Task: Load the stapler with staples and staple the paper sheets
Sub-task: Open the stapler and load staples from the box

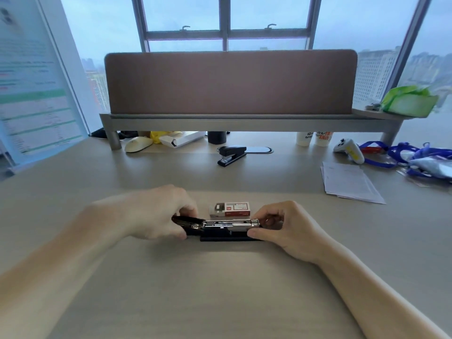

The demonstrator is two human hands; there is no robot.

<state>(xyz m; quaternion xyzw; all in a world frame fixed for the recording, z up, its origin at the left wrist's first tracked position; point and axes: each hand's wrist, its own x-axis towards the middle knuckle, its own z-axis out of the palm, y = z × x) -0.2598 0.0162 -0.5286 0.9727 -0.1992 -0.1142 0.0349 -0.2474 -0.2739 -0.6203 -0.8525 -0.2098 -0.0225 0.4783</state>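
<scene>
A black stapler (pixel 227 228) lies sideways on the desk in front of me, its top swung open and its silver staple channel bare. My left hand (pixel 156 211) grips the opened black top at the stapler's left end. My right hand (pixel 286 226) pinches the right end of the channel and base between thumb and fingers. Just behind the stapler sits a small red and white staple box (pixel 230 209), partly slid open. A loose stack of white paper sheets (pixel 347 182) lies far to the right, untouched.
A second black stapler (pixel 231 154) stands shut further back. Under the raised shelf (pixel 244 119) are a mouse (pixel 138 144), a white box, a dark cup and two paper cups. A game controller (pixel 349 149) and blue lanyards (pixel 415 155) crowd the right.
</scene>
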